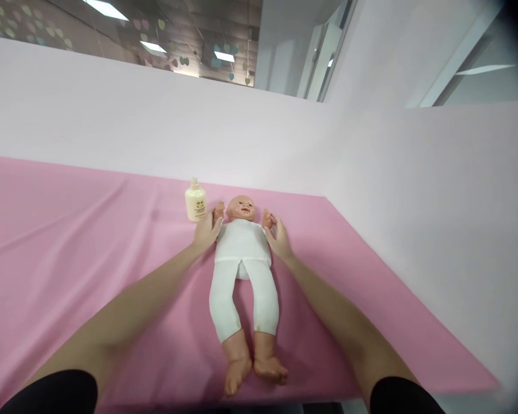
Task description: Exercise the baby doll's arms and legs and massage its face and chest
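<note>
**Bottle's way too close to that left hand**

Going left to right: a small cream plastic bottle with a narrow cap (pixel 195 201) stands upright on the pink cloth-covered table (pixel 69 241), just beside the person's left hand (pixel 207 231). That hand's fingers are loosely together around the raised arm of the bald plastic baby doll in a white top and leggings (pixel 242 259). The doll lies face-up in the middle, feet toward the camera. The right hand (pixel 278 238) has its fingers slightly apart, touching the doll's other arm.

Risk, probably: any outward nudge of the left hand tips the bottle. Lifting by the arms alone could let the doll swing or slip.
</note>
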`<state>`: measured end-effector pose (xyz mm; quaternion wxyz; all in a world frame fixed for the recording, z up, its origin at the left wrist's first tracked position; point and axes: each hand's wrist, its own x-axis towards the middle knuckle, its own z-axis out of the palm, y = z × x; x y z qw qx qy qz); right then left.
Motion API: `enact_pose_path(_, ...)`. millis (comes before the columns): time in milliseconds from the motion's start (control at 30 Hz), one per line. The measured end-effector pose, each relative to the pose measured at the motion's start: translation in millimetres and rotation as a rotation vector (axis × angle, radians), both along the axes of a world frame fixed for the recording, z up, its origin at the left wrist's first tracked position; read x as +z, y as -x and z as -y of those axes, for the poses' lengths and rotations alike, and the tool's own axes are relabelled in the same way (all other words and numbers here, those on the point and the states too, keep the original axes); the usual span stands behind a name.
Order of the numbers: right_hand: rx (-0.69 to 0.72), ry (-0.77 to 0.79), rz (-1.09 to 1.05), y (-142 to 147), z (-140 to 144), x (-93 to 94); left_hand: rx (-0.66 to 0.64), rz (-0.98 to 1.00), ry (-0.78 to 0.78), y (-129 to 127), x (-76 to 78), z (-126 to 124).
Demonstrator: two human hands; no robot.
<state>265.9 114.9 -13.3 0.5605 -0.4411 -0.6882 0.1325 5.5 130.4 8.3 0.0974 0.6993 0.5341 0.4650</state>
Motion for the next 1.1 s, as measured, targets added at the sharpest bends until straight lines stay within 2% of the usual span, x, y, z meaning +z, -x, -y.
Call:
enact_pose_path(100, -0.022, 0.17, -0.244, 9, -37, -4.1, 0.151, 0.093, 0.198, -7, -3.1, -32)
enact_pose_path(200, -0.14, 0.353, -0.39, 9, -69, -10.2, 0.257, 0.051, 0.393, -10, -7.2, -55)
enact_pose_path(267, -0.2, 0.427, -0.428, 6, -83, -14.6, 0.271, 0.011, 0.457, -9, -9.7, -63)
enact_pose_path(367, -0.228, 0.454, -0.444, 0, -87, -20.1, 0.262, 0.022, 0.476, -6, -13.7, -65)
enact_pose_path(467, -0.183, 0.355, -0.498, -3, -76, -20.6, 0.223, 0.176, 0.384, -2, -17.1, -56)
enact_pose_path(533, -0.105, 0.231, -0.524, -4, -63, -17.4, 0.162, 0.292, 0.269, 2, -17.3, -44)
enact_pose_path(600, -0.02, 0.136, -0.473, -5, -44, -12.4, 0.079, 0.323, 0.146, 6, -15.0, -28)
enact_pose_path(733, 0.053, 0.022, -0.122, -9, 3, -5.1, -0.125, 0.092, -0.025, 11, -7.8, 13)
enact_pose_path(867, 0.121, -0.11, 0.303, -16, 43, -4.7, -0.311, -0.262, 0.005, 17, -6.9, 51)
enact_pose_path(967, 0.108, -0.128, 0.379, -17, 52, -5.4, -0.317, -0.331, -0.008, 18, -9.2, 58)
enact_pose_path(1100, 0.017, -0.103, 0.279, -10, 33, -5.1, -0.192, -0.193, -0.035, 8, -8.0, 39)
